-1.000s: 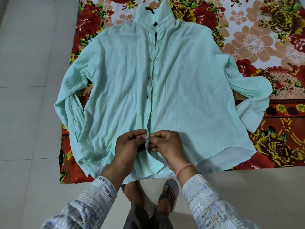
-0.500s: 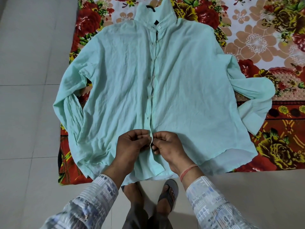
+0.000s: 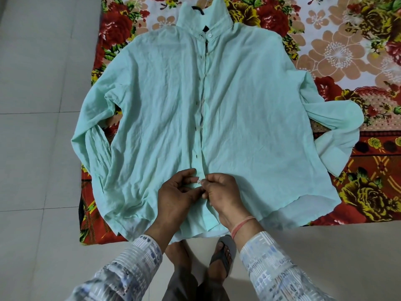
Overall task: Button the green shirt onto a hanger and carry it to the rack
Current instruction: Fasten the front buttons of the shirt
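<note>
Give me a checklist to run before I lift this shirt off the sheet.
1. Bottom button fastened: cannot tell. The left hand and right hand pinch the green shirt around it and hide the hole.
2. Placket above closed: ok. Its edges meet up to the collar button.
3. Hanger inside: cannot tell. Only a dark bit shows at the neck.
4. Sleeves free: ok. The left sleeve and right sleeve lie loose, and nothing rests on them.
5. Shirt clear of the floral sheet: ok. It lies flat on top.
6. Rack: cannot tell, none in view.
</note>
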Available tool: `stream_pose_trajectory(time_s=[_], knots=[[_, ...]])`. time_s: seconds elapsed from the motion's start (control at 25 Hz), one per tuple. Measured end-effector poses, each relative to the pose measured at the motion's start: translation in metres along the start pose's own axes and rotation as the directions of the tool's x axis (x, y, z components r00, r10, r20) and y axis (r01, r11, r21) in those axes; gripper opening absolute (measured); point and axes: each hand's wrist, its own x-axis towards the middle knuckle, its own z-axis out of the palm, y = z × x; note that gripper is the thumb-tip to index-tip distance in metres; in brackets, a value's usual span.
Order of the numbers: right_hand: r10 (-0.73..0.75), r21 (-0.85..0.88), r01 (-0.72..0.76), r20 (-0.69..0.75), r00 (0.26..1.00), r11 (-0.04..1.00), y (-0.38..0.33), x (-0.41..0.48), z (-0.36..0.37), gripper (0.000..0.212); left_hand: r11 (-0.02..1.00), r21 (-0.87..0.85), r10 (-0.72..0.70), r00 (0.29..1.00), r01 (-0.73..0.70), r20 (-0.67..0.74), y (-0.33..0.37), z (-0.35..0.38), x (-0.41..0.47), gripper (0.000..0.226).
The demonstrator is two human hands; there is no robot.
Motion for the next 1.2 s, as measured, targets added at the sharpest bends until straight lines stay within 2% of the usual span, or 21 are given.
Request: stream_pose_trajectory(time_s=[0.16, 0.32, 0.44, 0.64, 0.72, 0.88, 0.96, 1.04, 1.12, 1.2], knots=[[-0.024, 0.027, 0.022, 0.064, 0.998, 0.999, 0.000, 0.000, -0.007, 0.013, 0.999, 0.037, -0.009, 0.999, 0.007, 0.051, 0.003, -0.004, 0.001, 0.037], [-0.044, 0.031, 0.042, 0.076, 0.996, 0.999, 0.000, 0.000, -0.008, 0.015, 0.993, -0.028, -0.109, 0.992, 0.111, 0.058, 0.009, -0.007, 0.009, 0.017], [-0.058, 0.026, 0.057, 0.054, 0.997, 0.998, 0.004, 0.001, -0.005, 0.021, 0.979, -0.060, -0.194, 0.980, 0.196, 0.049, 0.016, -0.005, 0.017, 0.013], [-0.126, -0.030, 0.126, 0.009, 0.992, 0.992, 0.012, 0.002, -0.001, 0.021, 0.973, -0.168, -0.155, 0.987, 0.158, 0.034, 0.011, -0.008, 0.010, 0.019], [-0.137, -0.034, 0.137, 0.009, 0.991, 0.990, 0.013, 0.004, -0.001, 0.020, 0.974, -0.160, -0.157, 0.986, 0.163, 0.051, 0.008, -0.010, 0.011, 0.022], [-0.077, -0.016, 0.077, -0.027, 0.997, 0.997, 0.012, 0.005, 0.001, 0.013, 0.968, -0.150, -0.186, 0.976, 0.201, 0.110, 0.013, -0.014, 0.015, 0.019], [-0.043, -0.065, 0.042, -0.010, 0.999, 0.997, 0.010, 0.001, 0.001, 0.015, 0.977, -0.076, -0.186, 0.971, 0.199, 0.150, 0.018, -0.020, 0.015, 0.019], [-0.061, -0.238, 0.058, -0.006, 0.998, 0.969, 0.003, -0.004, -0.004, 0.012, 0.984, 0.107, -0.155, 0.975, 0.139, 0.158, 0.023, -0.026, 0.017, 0.019], [-0.196, -0.489, 0.159, -0.026, 0.980, 0.858, -0.010, -0.003, -0.011, 0.010, 0.928, 0.369, -0.001, 0.994, -0.039, 0.106, 0.034, -0.031, 0.024, 0.020], [-0.385, -0.567, 0.282, -0.068, 0.920, 0.774, -0.029, 0.005, -0.014, 0.010, 0.894, 0.416, 0.152, 0.986, -0.169, 0.074, 0.052, -0.028, 0.033, 0.018]])
